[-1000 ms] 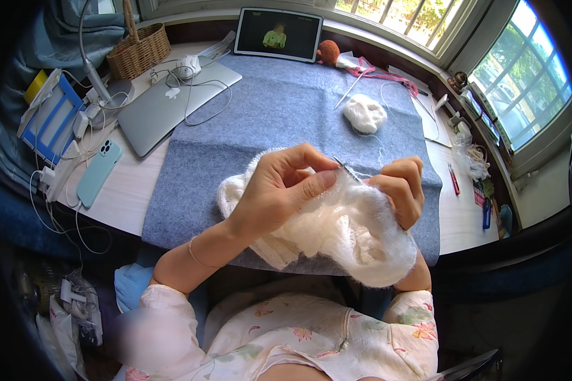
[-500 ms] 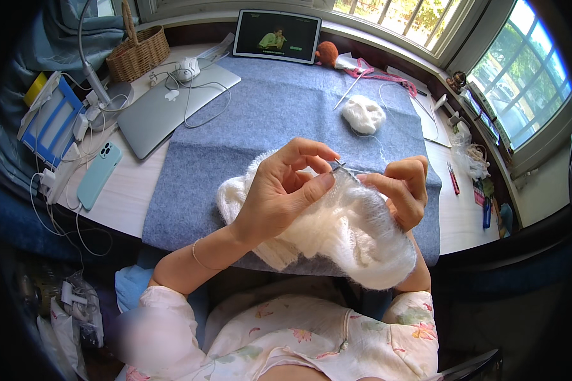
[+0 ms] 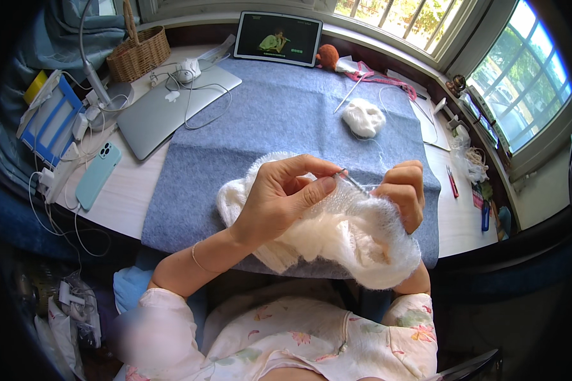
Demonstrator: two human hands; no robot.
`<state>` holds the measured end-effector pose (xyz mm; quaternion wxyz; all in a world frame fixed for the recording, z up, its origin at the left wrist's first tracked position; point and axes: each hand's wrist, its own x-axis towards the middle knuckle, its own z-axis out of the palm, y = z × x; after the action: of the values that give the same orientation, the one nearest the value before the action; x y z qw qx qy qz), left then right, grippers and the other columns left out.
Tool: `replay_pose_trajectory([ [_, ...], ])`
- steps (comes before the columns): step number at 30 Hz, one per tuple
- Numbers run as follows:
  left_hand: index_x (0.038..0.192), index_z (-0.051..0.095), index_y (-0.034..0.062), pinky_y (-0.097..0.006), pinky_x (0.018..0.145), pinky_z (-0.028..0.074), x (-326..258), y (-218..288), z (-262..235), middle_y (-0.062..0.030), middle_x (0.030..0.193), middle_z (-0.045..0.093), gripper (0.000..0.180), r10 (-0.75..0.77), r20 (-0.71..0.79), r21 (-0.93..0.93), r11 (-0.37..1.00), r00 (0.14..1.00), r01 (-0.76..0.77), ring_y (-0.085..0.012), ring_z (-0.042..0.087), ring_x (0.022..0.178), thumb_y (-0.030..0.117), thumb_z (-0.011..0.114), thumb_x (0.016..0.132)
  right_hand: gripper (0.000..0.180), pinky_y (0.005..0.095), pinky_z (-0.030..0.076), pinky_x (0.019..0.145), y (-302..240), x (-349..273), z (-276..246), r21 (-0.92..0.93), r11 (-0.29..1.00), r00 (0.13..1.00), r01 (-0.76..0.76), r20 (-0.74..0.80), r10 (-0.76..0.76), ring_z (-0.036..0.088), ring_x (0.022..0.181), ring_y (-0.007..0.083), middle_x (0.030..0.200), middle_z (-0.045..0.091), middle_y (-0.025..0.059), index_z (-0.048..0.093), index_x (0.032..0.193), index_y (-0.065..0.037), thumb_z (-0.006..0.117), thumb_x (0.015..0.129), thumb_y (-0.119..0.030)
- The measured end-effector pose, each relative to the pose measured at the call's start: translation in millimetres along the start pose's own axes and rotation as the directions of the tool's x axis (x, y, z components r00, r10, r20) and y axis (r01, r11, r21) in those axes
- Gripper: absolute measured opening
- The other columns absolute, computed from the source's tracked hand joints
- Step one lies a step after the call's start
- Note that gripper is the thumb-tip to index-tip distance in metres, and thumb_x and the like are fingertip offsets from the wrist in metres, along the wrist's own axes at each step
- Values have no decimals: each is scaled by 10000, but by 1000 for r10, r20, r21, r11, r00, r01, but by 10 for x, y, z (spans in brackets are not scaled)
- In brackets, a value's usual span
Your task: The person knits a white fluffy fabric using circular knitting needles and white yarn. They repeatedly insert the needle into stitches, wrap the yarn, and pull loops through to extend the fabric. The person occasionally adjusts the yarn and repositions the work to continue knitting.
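Observation:
A fluffy white knitted piece (image 3: 324, 232) hangs below both hands, part of it lying on the blue-grey felt mat (image 3: 267, 95). Thumb and index finger of my left hand (image 3: 283, 197) pinch a thin metal knitting needle (image 3: 357, 185) near its tip, with the knitting's upper edge along it. On the other side, my right hand (image 3: 401, 193) is closed, fingers curled at the needle's right end; what lies inside its grip is mostly hidden. Beyond it rests a white ball of yarn (image 3: 364, 117), and a thin strand runs from it toward the right hand.
A tablet (image 3: 278, 39) stands at the back, near an orange round object (image 3: 327, 57). Far left are a silver laptop (image 3: 165, 114) with a cable on it, a mint phone (image 3: 99, 176) and a wicker basket (image 3: 138, 56). A red-handled tool (image 3: 452, 181) and a blue-handled one (image 3: 485, 216) lie right.
My left hand has dropped slightly, its index finger lower on the needle tip. My right index finger has drawn back from the tip and curled in, and more needle shows between the hands.

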<state>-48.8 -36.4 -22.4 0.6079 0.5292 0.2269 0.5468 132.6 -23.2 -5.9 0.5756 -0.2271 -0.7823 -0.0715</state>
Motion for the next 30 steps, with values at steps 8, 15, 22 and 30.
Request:
replay_pose_trajectory([
  [8, 969, 606, 12, -207, 699, 495, -1, -25, -20, -79, 940, 636, 141, 39, -44, -50, 998, 998, -41, -85, 591, 811, 29, 584, 831, 208, 289, 324, 597, 6, -33, 17, -93, 995, 999, 36, 43, -32, 432, 615, 170, 675, 485, 13, 577, 696, -91, 693, 579, -219],
  [15, 951, 611, 11, -144, 534, 401, -13, -66, 21, -7, 759, 609, 128, -31, 0, -5, 999, 1000, 31, -12, 517, 629, 78, 597, 843, 443, 341, 369, 653, 74, 73, 58, 9, 997, 973, -81, 218, 77, 467, 712, 250, 782, 511, 102, 561, 810, -31, 695, 582, -386],
  [22, 969, 605, 27, -135, 507, 361, -20, -69, 30, 14, 762, 579, 138, -16, 17, 34, 999, 1000, 15, 2, 474, 604, 82, 598, 842, 442, 289, 321, 585, 30, 66, -43, -55, 997, 996, -55, 66, 59, 422, 655, 186, 712, 461, 42, 650, 797, -55, 722, 548, -413],
  [30, 996, 587, 34, -146, 571, 442, -2, -37, 63, -3, 854, 582, 147, 73, -104, -40, 996, 992, -77, -11, 519, 670, 41, 563, 851, 313, 275, 306, 579, 28, 14, -12, -63, 998, 998, 3, 65, 1, 380, 640, 159, 692, 448, 2, 669, 734, -111, 719, 505, -318],
])
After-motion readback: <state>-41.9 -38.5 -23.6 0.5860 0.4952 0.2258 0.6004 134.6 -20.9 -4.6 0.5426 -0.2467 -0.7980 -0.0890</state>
